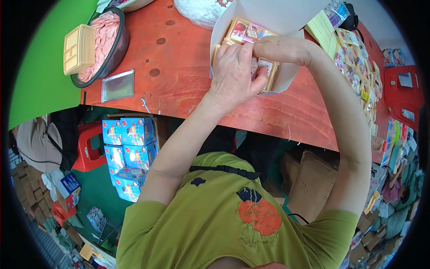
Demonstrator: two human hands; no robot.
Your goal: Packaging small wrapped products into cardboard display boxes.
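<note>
My left hand (234, 74) reaches into a white open carton (286, 83) on the red table. Its fingers curl over a cream plastic case (265, 88), with the thumb along the right side. My right hand (273, 48) bends in from the right, and its fingers are hidden behind the left hand. Further back in the carton lies another cream case (237, 31) with a pink printed card. The cases sit close together, partly covered by my hands.
On the left, a dark basin (121, 49) holds pink pieces, with an empty compartment tray (79, 49) on its rim. A clear flat lid (118, 86) lies nearby. Many packed cases (358, 62) cover the right side. Blue boxes (136, 130) are stacked below the table edge.
</note>
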